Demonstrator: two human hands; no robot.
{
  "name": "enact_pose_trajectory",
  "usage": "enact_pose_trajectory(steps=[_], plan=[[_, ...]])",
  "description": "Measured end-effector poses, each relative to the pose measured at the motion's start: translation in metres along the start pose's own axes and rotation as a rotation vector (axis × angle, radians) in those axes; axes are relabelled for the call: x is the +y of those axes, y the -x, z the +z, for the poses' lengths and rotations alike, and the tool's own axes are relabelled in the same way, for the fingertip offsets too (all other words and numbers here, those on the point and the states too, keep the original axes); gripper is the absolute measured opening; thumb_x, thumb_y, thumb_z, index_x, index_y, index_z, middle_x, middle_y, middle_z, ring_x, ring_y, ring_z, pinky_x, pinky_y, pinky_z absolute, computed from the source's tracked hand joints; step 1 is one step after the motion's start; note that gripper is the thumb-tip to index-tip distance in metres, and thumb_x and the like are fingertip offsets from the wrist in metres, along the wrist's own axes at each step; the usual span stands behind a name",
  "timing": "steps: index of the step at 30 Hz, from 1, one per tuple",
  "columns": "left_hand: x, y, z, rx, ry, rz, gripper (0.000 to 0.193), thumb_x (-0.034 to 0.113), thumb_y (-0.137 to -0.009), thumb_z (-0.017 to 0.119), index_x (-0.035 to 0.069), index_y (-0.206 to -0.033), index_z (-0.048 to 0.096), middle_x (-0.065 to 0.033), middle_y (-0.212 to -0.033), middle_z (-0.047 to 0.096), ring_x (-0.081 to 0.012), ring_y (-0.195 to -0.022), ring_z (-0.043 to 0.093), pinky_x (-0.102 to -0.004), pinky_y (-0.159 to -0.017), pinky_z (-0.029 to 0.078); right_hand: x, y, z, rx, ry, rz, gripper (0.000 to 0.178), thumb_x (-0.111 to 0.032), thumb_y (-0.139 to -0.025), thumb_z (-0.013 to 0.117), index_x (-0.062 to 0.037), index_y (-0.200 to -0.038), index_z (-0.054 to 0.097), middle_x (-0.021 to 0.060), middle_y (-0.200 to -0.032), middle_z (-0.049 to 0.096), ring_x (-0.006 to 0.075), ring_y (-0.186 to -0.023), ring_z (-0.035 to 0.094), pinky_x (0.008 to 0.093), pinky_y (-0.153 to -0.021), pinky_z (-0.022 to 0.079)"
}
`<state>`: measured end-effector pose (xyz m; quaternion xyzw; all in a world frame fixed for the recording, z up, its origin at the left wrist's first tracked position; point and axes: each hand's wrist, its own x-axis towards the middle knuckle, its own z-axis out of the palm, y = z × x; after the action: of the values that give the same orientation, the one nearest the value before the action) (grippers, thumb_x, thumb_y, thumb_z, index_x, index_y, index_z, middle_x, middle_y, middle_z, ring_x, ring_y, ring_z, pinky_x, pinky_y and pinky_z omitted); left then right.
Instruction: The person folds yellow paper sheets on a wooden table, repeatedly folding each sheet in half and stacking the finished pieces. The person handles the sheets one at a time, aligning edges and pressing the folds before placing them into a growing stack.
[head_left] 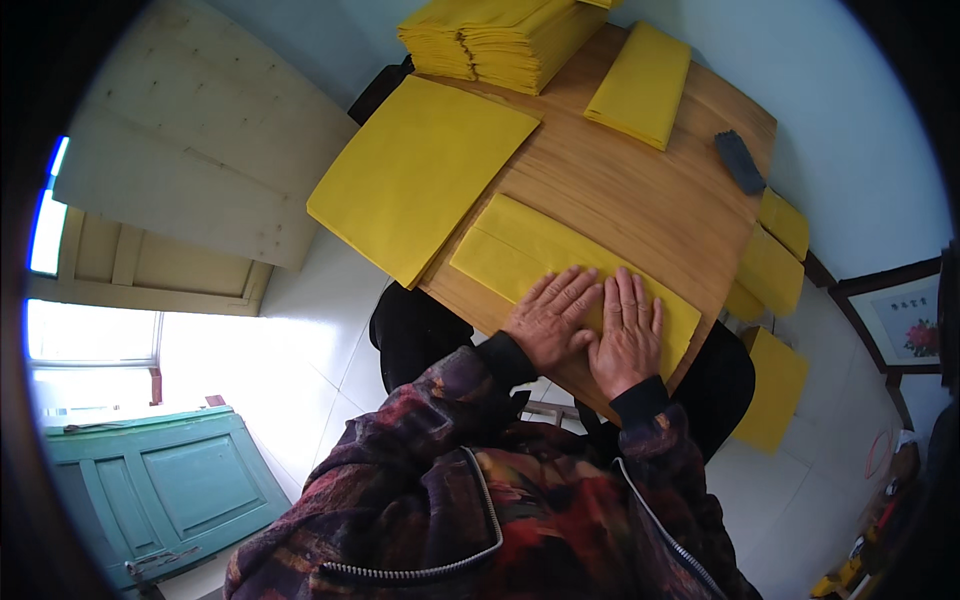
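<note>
at left, flat yellow sheets lay on the wooden table. the left hand rested palm-down, fingers straight and slightly parted, on the folded yellow sheet at the near edge; the right hand touched it too, fingers narrowly spread.

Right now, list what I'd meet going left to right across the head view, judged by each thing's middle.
Green panelled door, wide flat yellow stack, left hand, right hand, small dark grey object, framed picture.
</note>
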<state>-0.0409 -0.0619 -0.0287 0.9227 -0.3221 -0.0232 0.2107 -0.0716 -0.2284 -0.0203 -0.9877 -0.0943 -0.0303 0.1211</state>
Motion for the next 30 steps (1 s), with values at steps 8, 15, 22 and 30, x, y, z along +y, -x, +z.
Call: enact_pose_trajectory(steps=[8,15,22,30], plan=[[-0.068,-0.003,-0.032,-0.030,-0.194,-0.213,0.073,0.041,-0.088,0.057,0.013,-0.149,0.027,-0.0065,-0.156,0.024,-0.0244,-0.144,0.022,-0.0442,-0.117,0.015,0.000,0.001,-0.001,0.006,-0.056,0.009,0.078,-0.038,-0.082,0.065,-0.0046,-0.145,0.032,0.0095,-0.155,0.025,0.0270,-0.143,0.022,0.0526,-0.114,0.018],[-0.073,-0.005,-0.035,0.035,-0.204,-0.259,0.073,0.036,-0.085,0.060,0.010,-0.147,0.032,-0.0077,-0.155,0.026,-0.0261,-0.144,0.023,-0.0436,-0.117,0.016,-0.001,-0.001,0.000,-0.024,-0.068,0.036,0.077,-0.036,-0.083,0.065,-0.0022,-0.144,0.032,0.0107,-0.155,0.024,0.0270,-0.145,0.019,0.0526,-0.114,0.015],[-0.082,-0.010,-0.028,0.000,-0.283,-0.268,0.057,0.033,-0.093,0.047,0.014,-0.146,0.035,-0.0041,-0.155,0.029,-0.0232,-0.144,0.023,-0.0414,-0.116,0.015,-0.084,-0.059,0.036,0.148,-0.208,-0.004,0.057,-0.029,-0.089,0.054,-0.0011,-0.137,0.044,0.0126,-0.149,0.035,0.0291,-0.141,0.026,0.0527,-0.114,0.014],[-0.083,-0.004,-0.028,0.112,-0.310,-0.144,0.071,0.042,-0.085,0.058,0.011,-0.145,0.035,-0.0054,-0.154,0.030,-0.0262,-0.142,0.026,-0.0446,-0.115,0.019,-0.018,-0.020,0.026,0.143,-0.183,0.042,0.074,-0.042,-0.087,0.059,-0.0025,-0.144,0.035,0.0119,-0.155,0.026,0.0268,-0.144,0.022,0.0494,-0.116,0.015]])
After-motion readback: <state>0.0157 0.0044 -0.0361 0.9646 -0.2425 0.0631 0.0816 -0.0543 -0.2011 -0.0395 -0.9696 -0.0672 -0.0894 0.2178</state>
